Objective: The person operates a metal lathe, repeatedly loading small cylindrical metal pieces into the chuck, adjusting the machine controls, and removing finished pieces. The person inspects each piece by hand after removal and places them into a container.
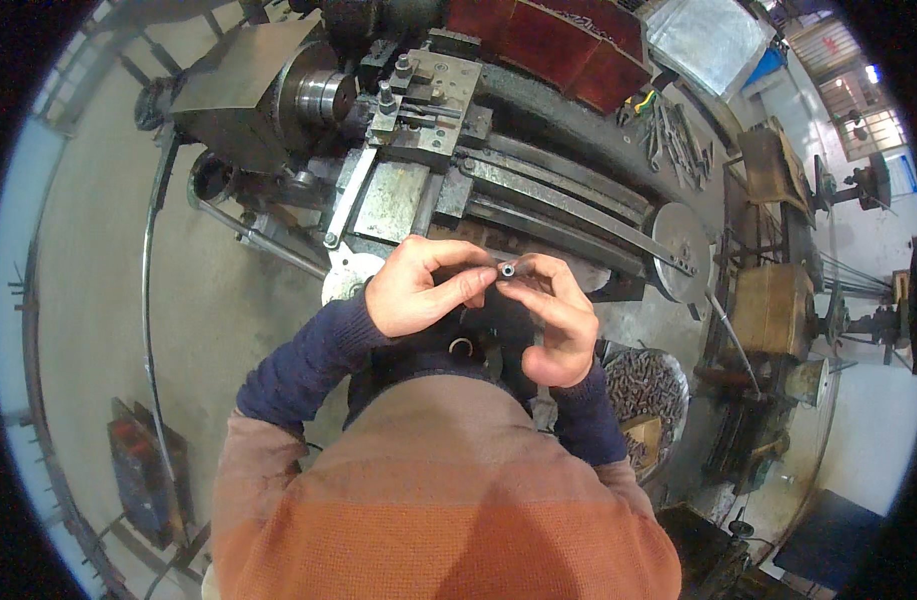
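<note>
Between my fingertips, in front of my body, is a small hollow metal sleeve (507, 270) with its round open end facing up. My left hand (423, 287) pinches it from the left with thumb and forefinger. From the right, my right hand (555, 315) grips the same piece between thumb and fingers. Both hands are just in front of a metal lathe. Its tool post (423, 105) stands ahead and slightly left, and the chuck (323, 97) is further left. Most of the sleeve's length is hidden by my fingers.
A tub (683, 385) heaped with small metal pieces stands low by my right elbow. Wrenches (668, 140) lie behind the lathe bed, near a red tray (558, 50). A long lever (158, 260) rises on the left. A round plate (678, 250) sits at the bed's right end.
</note>
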Demonstrator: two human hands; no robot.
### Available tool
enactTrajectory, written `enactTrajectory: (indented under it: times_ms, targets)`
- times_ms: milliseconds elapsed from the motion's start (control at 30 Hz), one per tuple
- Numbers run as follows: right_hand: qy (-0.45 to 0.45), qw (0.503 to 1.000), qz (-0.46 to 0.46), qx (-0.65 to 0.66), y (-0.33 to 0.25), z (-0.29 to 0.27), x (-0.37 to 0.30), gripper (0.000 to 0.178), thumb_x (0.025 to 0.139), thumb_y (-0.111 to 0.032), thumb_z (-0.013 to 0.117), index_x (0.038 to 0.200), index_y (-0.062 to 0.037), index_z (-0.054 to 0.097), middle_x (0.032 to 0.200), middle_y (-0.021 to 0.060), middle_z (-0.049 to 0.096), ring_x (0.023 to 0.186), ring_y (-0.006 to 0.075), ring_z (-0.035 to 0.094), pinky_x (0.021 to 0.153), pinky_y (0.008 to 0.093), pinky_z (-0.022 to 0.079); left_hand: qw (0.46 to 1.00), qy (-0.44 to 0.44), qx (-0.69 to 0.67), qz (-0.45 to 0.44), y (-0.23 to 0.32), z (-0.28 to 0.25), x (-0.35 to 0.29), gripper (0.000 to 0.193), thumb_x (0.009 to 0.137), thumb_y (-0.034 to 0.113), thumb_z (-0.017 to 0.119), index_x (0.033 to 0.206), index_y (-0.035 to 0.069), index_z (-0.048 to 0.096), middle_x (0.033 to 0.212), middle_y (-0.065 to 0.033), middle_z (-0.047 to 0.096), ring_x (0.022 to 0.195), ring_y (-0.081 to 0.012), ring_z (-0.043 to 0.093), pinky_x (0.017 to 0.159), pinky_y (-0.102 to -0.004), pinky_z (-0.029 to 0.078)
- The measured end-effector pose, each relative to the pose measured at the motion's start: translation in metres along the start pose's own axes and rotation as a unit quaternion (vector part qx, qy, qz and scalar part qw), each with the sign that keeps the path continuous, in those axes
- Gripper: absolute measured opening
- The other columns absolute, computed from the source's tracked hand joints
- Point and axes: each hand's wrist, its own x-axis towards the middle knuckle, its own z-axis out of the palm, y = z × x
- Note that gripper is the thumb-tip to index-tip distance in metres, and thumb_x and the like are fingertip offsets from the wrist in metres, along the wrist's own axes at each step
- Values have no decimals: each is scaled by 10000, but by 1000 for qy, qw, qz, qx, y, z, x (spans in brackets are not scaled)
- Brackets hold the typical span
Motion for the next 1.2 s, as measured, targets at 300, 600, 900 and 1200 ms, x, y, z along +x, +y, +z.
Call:
enactTrajectory:
  times_ms: [300, 600, 900, 1200]
  targets:
    - [-4, 1000, -6, -19, -6, 0, 3, 607, 742, -502, 569, 1008, 42, 612, 1055, 205, 534, 963, 308, 558, 831, 358, 441, 1000, 4, 4, -13, 3, 2, -3, 236, 867, 168, 559, 938, -52, 604, 728, -88, 642, 665, -123, 608, 627, -263, 487]
    - [4, 1000, 15, 13, -6, 4, 3, 621, 744, -524, 562, 1004, 37, 623, 1036, 197, 539, 952, 298, 556, 827, 346, 437, 999, -3, -33, -20, 0, 0, -6, 227, 872, 169, 549, 929, -43, 605, 717, -79, 633, 668, -119, 598, 627, -256, 478]
    - [3, 1000, 7, 26, -5, 10, 5, 651, 748, -562, 570, 1012, 29, 624, 1047, 200, 542, 953, 294, 560, 829, 349, 433, 985, -19, -170, -38, -16, 3, -9, 303, 912, 235, 486, 878, -48, 590, 688, -104, 617, 634, -159, 598, 609, -277, 476]
    - [-11, 1000, -22, 15, -2, 16, 12, 619, 757, -538, 573, 1010, 25, 627, 1031, 193, 547, 950, 301, 554, 825, 363, 427, 960, -33, -273, -56, -22, 4, -14, 328, 922, 269, 465, 863, -31, 584, 683, -112, 614, 614, -178, 603, 592, -282, 476]
